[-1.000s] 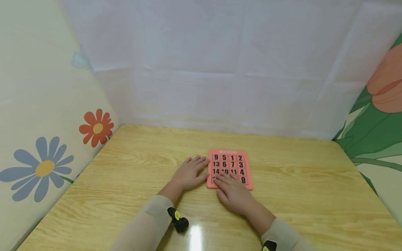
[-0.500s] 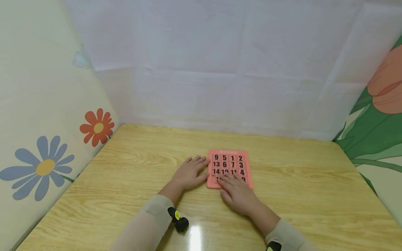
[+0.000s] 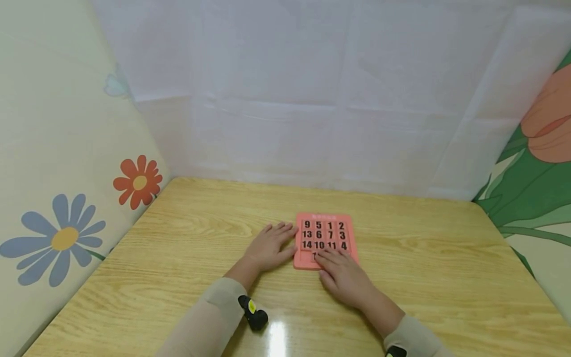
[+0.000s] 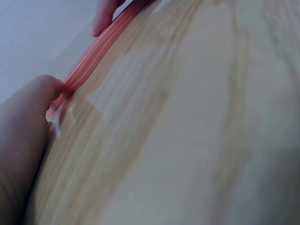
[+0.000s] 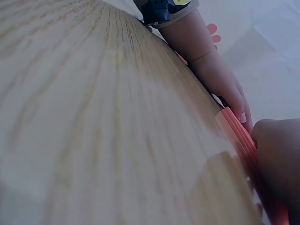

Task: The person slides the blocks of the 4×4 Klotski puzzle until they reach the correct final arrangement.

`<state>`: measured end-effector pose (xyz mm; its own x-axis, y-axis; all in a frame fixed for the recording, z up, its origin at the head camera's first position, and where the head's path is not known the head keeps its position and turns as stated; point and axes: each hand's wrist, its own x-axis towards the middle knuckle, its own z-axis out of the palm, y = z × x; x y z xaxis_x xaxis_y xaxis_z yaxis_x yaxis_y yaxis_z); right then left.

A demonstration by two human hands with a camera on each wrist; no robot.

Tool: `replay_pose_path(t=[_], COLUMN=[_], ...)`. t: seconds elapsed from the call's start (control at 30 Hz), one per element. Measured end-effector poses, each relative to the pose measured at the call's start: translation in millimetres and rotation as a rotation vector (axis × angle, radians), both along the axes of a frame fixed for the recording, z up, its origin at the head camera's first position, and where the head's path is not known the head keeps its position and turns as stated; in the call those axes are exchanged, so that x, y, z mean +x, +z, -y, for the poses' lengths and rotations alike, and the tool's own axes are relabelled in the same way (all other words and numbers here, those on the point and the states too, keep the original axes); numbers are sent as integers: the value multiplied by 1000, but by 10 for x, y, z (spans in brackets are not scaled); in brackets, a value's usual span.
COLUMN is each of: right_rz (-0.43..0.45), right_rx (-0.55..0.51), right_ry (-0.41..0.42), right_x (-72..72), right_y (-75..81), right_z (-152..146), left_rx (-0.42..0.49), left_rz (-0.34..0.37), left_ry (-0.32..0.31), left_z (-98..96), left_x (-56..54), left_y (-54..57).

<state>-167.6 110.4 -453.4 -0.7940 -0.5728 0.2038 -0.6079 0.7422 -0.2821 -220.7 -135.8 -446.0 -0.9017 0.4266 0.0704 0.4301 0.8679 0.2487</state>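
Observation:
A pink sliding number puzzle [image 3: 324, 232] lies flat on the wooden table, black numbers on its tiles. My left hand [image 3: 271, 246] rests beside it, index fingertip and thumb at its left edge. My right hand [image 3: 349, 280] reaches over the lower right, its extended fingers on the bottom row and covering most of that row's tiles. A bare slot [image 3: 306, 256] shows at the bottom left corner. In the left wrist view, my thumb [image 4: 33, 105] meets the puzzle's side. The right wrist view shows my right hand [image 5: 281, 159] over the near edge, my left hand beyond.
The wooden table [image 3: 178, 233] stretches around the puzzle on every side. A white cloth [image 3: 276, 89] hangs behind it, with flower-patterned panels at left and right. A black wrist camera [image 3: 254, 313] sits on the left sleeve.
My right hand has slid to the right along the bottom row, and tiles there have shifted right, baring the slot at the bottom left. My left hand has stayed put.

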Motion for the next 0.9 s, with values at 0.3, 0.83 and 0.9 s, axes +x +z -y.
replay_pose_path(t=[0.3, 0.83, 0.9], right_rz=[12, 17, 10], right_rx=[-16, -22, -18], right_ry=[-5, -21, -18], right_x=[3, -23, -50], right_y=[8, 0, 0], right_z=[-46, 8, 48], left_rx=[-5, -6, -7], left_rz=[4, 13, 13], left_ry=[-10, 0, 0], left_z=[3, 4, 2], left_x=[-3, 17, 18], left_y=[6, 11, 12])
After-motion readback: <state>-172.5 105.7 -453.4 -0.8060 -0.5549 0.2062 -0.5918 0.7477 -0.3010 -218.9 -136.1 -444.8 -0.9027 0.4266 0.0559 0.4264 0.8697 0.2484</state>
